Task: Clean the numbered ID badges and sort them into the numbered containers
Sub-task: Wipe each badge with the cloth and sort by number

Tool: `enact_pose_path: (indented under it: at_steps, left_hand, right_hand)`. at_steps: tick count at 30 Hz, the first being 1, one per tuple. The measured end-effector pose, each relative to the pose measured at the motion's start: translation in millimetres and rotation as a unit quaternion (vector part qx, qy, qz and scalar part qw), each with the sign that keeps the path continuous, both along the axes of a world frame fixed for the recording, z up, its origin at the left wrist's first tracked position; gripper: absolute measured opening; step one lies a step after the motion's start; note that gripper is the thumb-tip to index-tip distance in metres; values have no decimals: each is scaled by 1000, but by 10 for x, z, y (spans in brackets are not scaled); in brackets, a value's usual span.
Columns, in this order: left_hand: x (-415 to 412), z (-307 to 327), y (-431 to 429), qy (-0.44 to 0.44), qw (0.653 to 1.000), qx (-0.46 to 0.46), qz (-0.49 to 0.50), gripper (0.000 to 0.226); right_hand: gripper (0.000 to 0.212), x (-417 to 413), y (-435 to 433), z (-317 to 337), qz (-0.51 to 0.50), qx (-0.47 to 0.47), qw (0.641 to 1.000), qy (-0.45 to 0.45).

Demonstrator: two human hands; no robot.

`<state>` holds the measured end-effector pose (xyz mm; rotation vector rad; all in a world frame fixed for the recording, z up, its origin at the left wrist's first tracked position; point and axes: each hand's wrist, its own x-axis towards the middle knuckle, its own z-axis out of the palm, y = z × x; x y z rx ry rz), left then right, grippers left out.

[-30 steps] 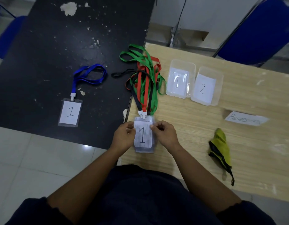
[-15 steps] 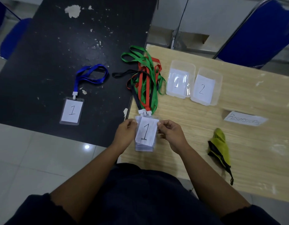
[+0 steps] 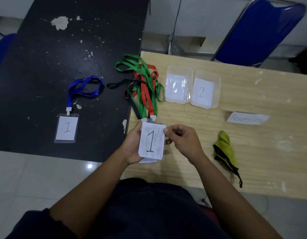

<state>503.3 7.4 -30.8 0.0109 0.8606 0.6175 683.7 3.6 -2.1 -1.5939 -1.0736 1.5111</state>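
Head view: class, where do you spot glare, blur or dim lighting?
Head view: a lamp reflection glares off the floor tile; head view: sheen on container 1 fades its numeral; head view: dim overall, with the lanyards slightly smeared.

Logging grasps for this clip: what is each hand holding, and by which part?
Left hand grips the badge stack along its left edge; right hand pinches the top right corner of the number 1 card.
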Motion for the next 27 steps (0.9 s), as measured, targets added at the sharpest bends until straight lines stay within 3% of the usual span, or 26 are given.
enact_pose_path:
  at_steps: [5,10,13,19,22,27]
  left_hand:
    - [143,24,2,-70,997,3,-31,79]
    - [331,48,27,-56,996,8,-63,77]
    - [452,24,31,-51,996,1,-76,78]
    - [621,-47,6,-53,994,-4,-94,81]
    - [688,-81,6,-45,994,2,-99,81]
    - [778,-86,18,-43,994,13,-95,76]
  right_hand:
    - [14,277,-92,-24,2,72,986,-148]
    - [13,772,-153,-265,-104,44,969,-222]
    - [8,1078,-207,-442,-108,60,938,-323]
    - [46,1530,-327,-768,-51,28,873,-485]
    - [60,1632,-370,-880,-36,-11,846,-532]
    - [62,1773,-467,-1059,24,-53,849,-526]
